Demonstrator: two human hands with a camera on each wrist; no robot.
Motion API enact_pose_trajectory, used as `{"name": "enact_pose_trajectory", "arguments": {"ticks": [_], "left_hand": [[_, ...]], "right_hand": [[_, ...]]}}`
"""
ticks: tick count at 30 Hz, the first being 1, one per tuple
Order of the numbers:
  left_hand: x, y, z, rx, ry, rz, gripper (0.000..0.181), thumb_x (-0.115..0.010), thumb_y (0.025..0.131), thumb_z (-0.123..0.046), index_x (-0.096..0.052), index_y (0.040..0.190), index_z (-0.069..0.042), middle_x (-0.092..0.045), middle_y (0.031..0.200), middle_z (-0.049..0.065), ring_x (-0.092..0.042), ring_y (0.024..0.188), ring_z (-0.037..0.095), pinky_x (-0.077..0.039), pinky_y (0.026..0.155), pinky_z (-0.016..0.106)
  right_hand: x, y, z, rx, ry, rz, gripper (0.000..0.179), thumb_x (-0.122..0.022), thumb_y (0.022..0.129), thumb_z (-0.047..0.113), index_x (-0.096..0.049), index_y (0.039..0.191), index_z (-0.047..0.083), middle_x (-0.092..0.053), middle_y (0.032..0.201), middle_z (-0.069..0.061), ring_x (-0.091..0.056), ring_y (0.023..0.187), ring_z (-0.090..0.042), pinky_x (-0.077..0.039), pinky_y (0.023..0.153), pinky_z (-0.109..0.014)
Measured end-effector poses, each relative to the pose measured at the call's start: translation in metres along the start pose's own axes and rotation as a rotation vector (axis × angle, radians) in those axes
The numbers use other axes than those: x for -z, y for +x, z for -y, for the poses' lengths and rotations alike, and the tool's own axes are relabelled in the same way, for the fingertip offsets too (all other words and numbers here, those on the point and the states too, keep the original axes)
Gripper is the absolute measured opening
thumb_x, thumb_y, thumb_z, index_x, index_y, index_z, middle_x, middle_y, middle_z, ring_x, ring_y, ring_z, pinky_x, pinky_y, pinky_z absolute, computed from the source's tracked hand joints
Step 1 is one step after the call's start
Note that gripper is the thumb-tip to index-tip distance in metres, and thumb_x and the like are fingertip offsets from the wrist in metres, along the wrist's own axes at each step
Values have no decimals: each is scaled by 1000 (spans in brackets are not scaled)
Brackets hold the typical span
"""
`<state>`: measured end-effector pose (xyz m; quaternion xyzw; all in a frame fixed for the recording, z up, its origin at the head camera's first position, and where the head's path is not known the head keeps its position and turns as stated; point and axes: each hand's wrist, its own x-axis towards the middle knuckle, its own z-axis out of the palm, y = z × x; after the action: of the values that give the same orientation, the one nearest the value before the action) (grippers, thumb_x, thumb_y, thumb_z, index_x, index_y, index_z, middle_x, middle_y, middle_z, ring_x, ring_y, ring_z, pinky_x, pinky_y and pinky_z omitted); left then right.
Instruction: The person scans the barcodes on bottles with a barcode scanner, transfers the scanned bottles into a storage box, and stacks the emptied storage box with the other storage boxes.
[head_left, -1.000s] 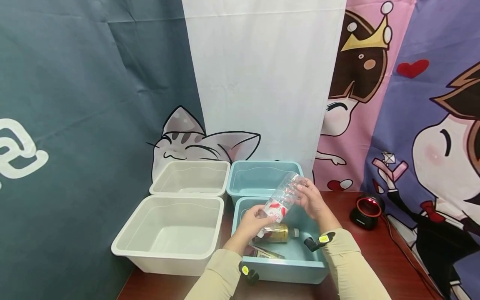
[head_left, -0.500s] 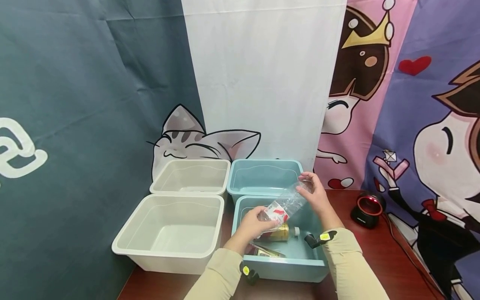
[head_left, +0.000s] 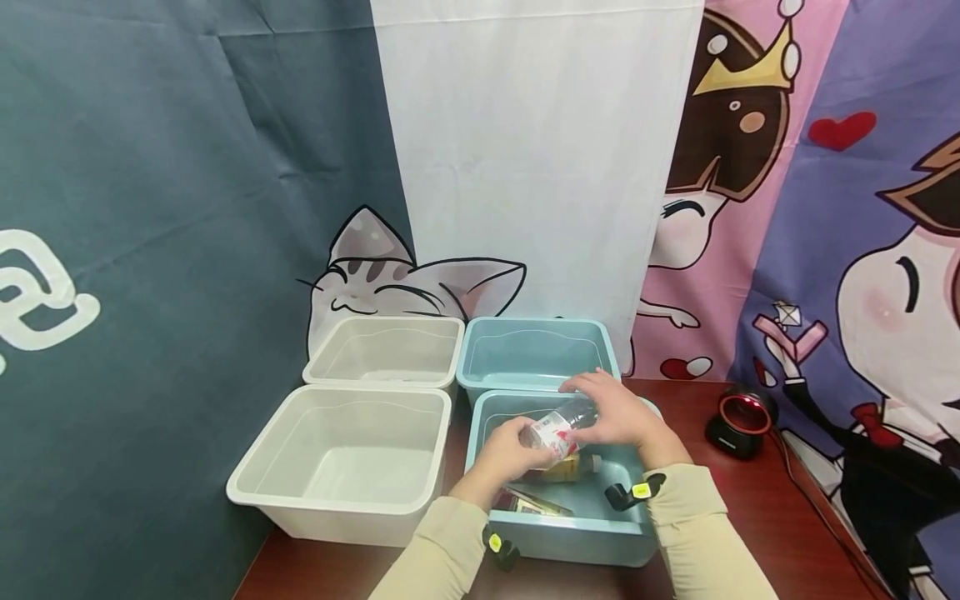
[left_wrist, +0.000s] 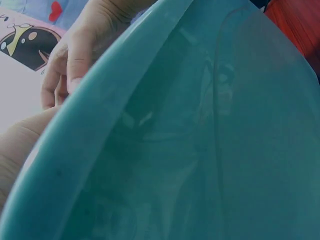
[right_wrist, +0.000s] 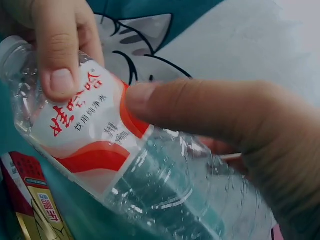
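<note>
Head, change: right hand point(head_left: 617, 414) lower and closer to left hand point(head_left: 504, 454) than half a second ago.
Head, bottle point(head_left: 551, 435): between both hands, over the blue bin point(head_left: 562, 546); long axis slanting up from left hand to right; yellow bottle point(head_left: 562, 469) underneath.
Left wrist, view: bin wall blocks the bottle; fingers show past the rim.
Right wrist, grip: both hands clamped on the bottle, right thumb on its label point(right_wrist: 90, 125).
Right wrist, direction: cap point(right_wrist: 14, 57) just past left thumb; other end beneath right hand.
</note>
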<state>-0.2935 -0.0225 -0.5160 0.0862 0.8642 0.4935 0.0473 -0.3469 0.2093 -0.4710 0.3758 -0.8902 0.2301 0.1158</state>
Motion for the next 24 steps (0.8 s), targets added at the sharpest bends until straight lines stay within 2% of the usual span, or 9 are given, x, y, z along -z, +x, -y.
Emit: {"name": "enact_pose_trajectory", "arguments": {"ticks": [2, 5, 8, 9, 12, 16, 21, 24], "left_hand": [[0, 0, -1, -6, 17, 4, 52, -87, 73, -31, -67, 118, -10, -68, 99, -2, -60, 84, 13, -55, 72, 32], [0, 1, 0, -27, 37, 19, 52, -88, 73, -31, -68, 117, -10, -67, 98, -3, -59, 83, 13, -54, 72, 32], [-1, 2, 1, -48, 72, 43, 53, -88, 73, -33, -68, 117, -11, -67, 98, -4, -59, 84, 12, -54, 73, 31], [-1, 2, 1, -51, 80, 51, 53, -88, 73, -33, -68, 117, -11, -67, 98, -4, -59, 84, 12, -54, 74, 31], [-1, 3, 1, -66, 94, 69, 52, -89, 72, -30, -68, 116, -12, -67, 98, -5, -59, 84, 11, -54, 75, 31], [0, 3, 1, -85, 101, 74, 49, -89, 71, -28, -69, 113, -12, -68, 98, -5, -59, 83, 11, -54, 75, 30], [1, 2, 0, -90, 114, 72, 52, -89, 73, -35, -69, 116, -13, -68, 100, -5, -59, 84, 10, -53, 75, 29], [2, 1, -1, -93, 97, 46, 54, -87, 76, -38, -68, 120, -14, -67, 106, -4, -60, 88, 11, -54, 76, 29]], "right_hand": [[-1, 0, 3, 8, 1, 44, 70, -87, 70, 48, -67, 126, 10, -68, 123, -3, -58, 118, -28, -30, 114, -65], [-3, 0, 7, -8, 7, 120, 64, -87, 69, 45, -69, 122, 13, -69, 120, 1, -61, 112, -24, -42, 109, -58], [-6, 1, 12, -54, 32, 217, 58, -87, 70, 48, -71, 117, 20, -70, 112, 7, -63, 99, -16, -55, 90, -44], [-6, 1, 13, -75, 43, 248, 56, -86, 70, 50, -71, 116, 23, -69, 110, 10, -62, 94, -13, -57, 84, -39], [-9, 3, 15, -104, 70, 307, 55, -85, 70, 54, -72, 114, 26, -69, 105, 12, -59, 87, -8, -56, 76, -31], [-13, 5, 14, -100, 86, 317, 52, -86, 70, 52, -73, 112, 25, -69, 102, 13, -59, 85, -6, -54, 74, -28], [-16, 4, 12, -131, 117, 309, 51, -86, 68, 53, -72, 109, 26, -67, 97, 15, -58, 81, -6, -54, 69, -26], [-17, 2, 9, -144, 135, 291, 47, -85, 68, 49, -72, 107, 26, -66, 94, 15, -58, 80, -7, -54, 67, -26]]}}
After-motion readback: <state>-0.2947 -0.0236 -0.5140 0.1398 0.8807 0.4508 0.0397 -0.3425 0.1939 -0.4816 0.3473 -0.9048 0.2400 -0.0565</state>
